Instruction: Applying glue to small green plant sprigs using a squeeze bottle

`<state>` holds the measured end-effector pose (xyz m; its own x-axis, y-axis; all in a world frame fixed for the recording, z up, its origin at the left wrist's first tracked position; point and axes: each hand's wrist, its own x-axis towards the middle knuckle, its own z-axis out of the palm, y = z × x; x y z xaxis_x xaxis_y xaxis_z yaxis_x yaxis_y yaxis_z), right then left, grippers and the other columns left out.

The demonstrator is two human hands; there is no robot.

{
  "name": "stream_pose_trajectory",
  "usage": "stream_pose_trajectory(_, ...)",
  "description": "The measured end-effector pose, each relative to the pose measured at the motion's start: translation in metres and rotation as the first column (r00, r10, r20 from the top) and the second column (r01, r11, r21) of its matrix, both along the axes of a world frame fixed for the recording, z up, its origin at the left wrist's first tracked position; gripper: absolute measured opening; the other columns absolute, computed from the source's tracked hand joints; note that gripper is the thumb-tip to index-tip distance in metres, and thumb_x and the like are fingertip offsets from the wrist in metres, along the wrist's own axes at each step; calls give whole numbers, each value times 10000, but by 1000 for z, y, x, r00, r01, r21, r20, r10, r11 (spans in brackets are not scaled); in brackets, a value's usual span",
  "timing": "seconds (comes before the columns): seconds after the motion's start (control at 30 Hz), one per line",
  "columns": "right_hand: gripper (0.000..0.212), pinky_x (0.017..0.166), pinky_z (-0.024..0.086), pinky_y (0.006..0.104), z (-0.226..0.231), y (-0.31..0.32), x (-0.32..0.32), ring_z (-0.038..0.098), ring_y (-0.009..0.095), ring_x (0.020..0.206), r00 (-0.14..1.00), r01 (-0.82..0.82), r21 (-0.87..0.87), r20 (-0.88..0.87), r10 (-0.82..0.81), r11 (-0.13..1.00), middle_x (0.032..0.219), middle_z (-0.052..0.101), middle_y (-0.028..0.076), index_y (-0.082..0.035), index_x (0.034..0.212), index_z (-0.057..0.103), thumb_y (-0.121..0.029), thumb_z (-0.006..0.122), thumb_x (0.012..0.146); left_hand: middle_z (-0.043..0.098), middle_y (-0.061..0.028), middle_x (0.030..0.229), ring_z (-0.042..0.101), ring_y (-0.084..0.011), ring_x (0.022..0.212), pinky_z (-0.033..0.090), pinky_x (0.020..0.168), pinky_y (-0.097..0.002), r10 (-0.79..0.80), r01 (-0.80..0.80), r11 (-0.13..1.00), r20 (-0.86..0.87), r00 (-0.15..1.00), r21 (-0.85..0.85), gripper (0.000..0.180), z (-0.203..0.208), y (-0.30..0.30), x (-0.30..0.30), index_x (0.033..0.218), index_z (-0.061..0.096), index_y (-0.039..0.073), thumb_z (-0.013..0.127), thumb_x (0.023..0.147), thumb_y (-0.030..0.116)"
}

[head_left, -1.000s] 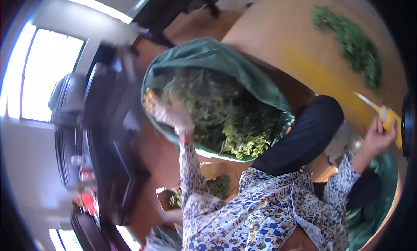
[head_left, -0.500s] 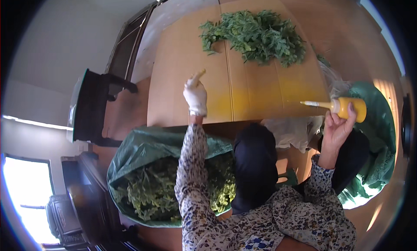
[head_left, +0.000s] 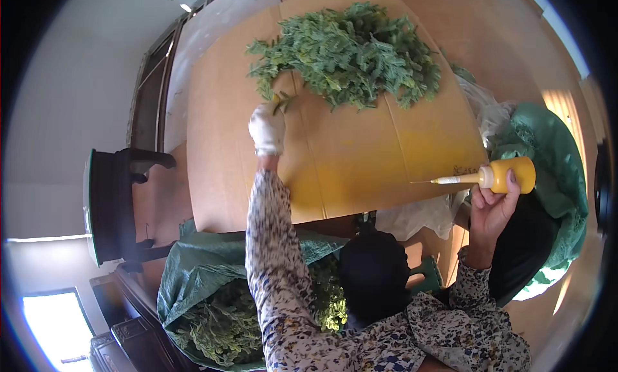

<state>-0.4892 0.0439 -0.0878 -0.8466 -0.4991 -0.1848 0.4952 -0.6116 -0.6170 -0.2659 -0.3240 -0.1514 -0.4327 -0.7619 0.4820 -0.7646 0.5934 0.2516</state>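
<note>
Head view: brown cardboard [head_left: 222, 147] fills the middle, creased, with yellow staining [head_left: 360, 159] over its near half. A greyish board [head_left: 209, 37] shows past its far-left edge. Dark low table [head_left: 109, 198] off to the left, well apart from both hands. Near left, a green bag [head_left: 199, 256] gapes with leafy sprays [head_left: 222, 327] inside; the patterned left sleeve [head_left: 273, 262] crosses over it and blocks part of the contents. Dark-trousered knee [head_left: 373, 269] sits by the cardboard's near edge, right beside the bag. Clear plastic [head_left: 418, 217] is bunched just right of the knee; a second green bag [head_left: 550, 153] slumps at far right. Dark furniture [head_left: 129, 349] and a bright window [head_left: 55, 324] at lower left.

Yellow squeeze bottle [head_left: 515, 174]: at the cardboard's near-right corner, roughly level, long tapered nozzle [head_left: 463, 179] pointing left, pale collar. Right grip [head_left: 494, 208], bare, is clamped on the body.

Pile of greenery [head_left: 354, 56]: bushy, blue-green, narrow leaves, spread over the far part of the cardboard. Left grip [head_left: 267, 130], white-gloved, is near its left end, fingertips at a small sprig [head_left: 282, 103] — can't tell if pinched or only touched.
</note>
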Motion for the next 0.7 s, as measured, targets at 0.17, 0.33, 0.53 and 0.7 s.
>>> stream_pose_trajectory(0.17, 130, 387, 296, 177, 9, -20, 4, 320, 42, 437, 1000, -26, -194, 8, 28, 981, 837, 582, 86, -127, 916, 513, -253, 516, 885, 641, -86, 713, 614, -187, 583, 487, 533, -282, -83, 95, 995, -225, 971, 43, 234, 22, 167, -25, 919, 689, 74, 691, 686, 57)
stream_pose_trajectory(0.33, 198, 463, 346, 228, 22, -77, 28, 315, 51, 449, 993, -112, -181, -41, 106, 977, 851, 592, 60, -128, 870, 487, -315, 547, 845, 527, -64, 610, 526, -237, 528, 427, 505, -337, -125, 154, 984, -266, 956, 91, 300, 1, 213, -39, 977, 663, 95, 714, 681, 90)
stream_pose_trajectory(0.53, 262, 468, 469, 294, -18, -155, 42, 439, 79, 482, 968, -235, -240, -140, 207, 942, 786, 613, 78, -30, 876, 556, -279, 603, 811, 592, -90, 697, 573, -248, 590, 465, 559, -330, -109, 203, 956, -388, 915, 210, 353, -18, 217, -52, 1010, 655, 70, 735, 666, 82)
stream_pose_trajectory(0.7, 214, 534, 462, 295, -76, -190, 64, 424, 63, 518, 941, -328, -92, -119, 316, 940, 773, 585, 60, -51, 858, 529, -261, 564, 833, 669, -97, 803, 609, -140, 643, 490, 606, -264, -32, 148, 958, -422, 906, 246, 353, -15, 216, -43, 1006, 669, 20, 750, 662, 34)
